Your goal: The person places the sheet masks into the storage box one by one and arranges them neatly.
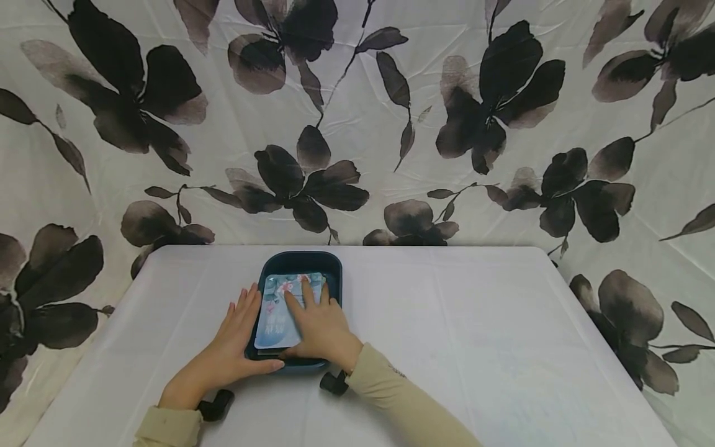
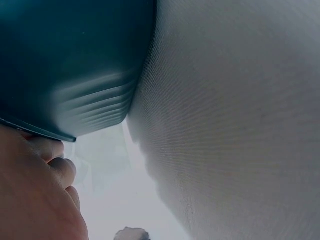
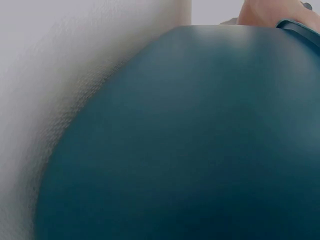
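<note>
A dark teal plastic bin (image 1: 333,268) stands on the white table, its outer wall filling much of the left wrist view (image 2: 75,55) and the right wrist view (image 3: 185,135). Inside lie flat light-blue packets with pink flowers (image 1: 275,324), seemingly stacked. My left hand (image 1: 226,354) rests along the bin's left side, fingers straight, thumb stretched along the near rim. Over the packets my right hand (image 1: 323,328) spreads its fingers on the top one, with its thumb near the bin's front edge. Lower packets are mostly hidden.
White cloth covers the table (image 1: 458,335), which runs out to the right of the bin. Behind its far edge hangs a white curtain with dark flowers (image 1: 301,186). Small black devices (image 1: 216,405) sit at both wrists.
</note>
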Tool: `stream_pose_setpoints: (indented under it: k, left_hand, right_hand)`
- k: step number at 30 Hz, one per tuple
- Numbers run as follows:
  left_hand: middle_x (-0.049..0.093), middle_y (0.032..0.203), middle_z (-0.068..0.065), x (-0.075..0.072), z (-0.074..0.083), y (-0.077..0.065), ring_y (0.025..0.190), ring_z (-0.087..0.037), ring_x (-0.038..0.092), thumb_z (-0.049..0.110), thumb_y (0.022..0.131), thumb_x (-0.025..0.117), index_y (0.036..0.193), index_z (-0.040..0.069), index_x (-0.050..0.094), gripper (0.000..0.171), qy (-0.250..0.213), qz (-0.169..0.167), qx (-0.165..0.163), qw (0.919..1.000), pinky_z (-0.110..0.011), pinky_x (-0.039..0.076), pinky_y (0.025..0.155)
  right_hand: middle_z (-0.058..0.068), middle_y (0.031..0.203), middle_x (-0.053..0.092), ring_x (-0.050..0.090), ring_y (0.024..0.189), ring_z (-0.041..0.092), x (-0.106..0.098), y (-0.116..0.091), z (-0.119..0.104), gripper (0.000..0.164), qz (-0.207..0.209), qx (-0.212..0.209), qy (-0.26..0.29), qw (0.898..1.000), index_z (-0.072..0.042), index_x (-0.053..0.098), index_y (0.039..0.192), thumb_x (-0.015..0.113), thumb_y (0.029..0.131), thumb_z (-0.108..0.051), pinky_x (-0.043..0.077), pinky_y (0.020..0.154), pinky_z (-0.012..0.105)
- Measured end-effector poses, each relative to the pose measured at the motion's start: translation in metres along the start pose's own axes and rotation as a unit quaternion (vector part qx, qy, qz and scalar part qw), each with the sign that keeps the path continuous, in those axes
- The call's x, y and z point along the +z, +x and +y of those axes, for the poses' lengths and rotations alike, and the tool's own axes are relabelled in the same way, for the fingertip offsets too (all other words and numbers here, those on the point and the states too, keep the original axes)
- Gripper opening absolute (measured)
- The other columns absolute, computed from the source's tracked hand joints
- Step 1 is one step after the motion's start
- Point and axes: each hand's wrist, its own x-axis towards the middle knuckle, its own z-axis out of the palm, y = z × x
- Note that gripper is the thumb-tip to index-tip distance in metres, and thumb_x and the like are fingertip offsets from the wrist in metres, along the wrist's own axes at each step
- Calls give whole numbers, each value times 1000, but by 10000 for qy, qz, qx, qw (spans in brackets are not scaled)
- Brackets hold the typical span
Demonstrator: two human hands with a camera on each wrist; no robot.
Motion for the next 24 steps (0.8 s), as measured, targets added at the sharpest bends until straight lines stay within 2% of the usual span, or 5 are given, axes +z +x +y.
stream_pose_setpoints:
  k: [6, 14, 21, 24]
  left_hand:
    - [-8, 166, -13, -1, 0, -1, 150, -30, -15, 57, 75, 80, 158, 0, 2, 127, 11, 27, -9, 10000, -59, -6, 118]
    - [-9, 166, -12, -3, 2, -2, 150, -30, -15, 58, 75, 79, 158, 1, 2, 127, 11, -52, -80, 10000, -61, -6, 117]
    - [-11, 165, -12, -6, 2, 0, 150, -32, -16, 60, 75, 78, 158, 0, 2, 128, 101, -210, -135, 9996, -63, -5, 116]
    - [-9, 165, -16, -9, 4, 0, 149, -35, -16, 61, 73, 79, 157, -4, 4, 129, 82, -317, -131, 9994, -63, -6, 116]
  right_hand:
    - [16, 161, 23, 43, 132, 49, 1, 2, -1, 114, 28, 82, 196, 9998, -25, 27, 158, 72, 67, -78, 52, 94, 46]
    - [17, 160, 25, 46, 130, 47, 0, 1, -2, 115, 149, 57, 164, 9997, -24, 30, 157, 72, 65, -79, 53, 92, 45]
    - [17, 163, 18, 40, 135, 50, -9, 0, -1, 124, -179, 201, 317, 9991, -27, 24, 159, 70, 60, -84, 49, 99, 48]
    - [16, 162, 20, 44, 133, 46, -17, -4, 2, 117, -199, 118, 532, 9983, -26, 26, 158, 67, 65, -83, 49, 98, 48]
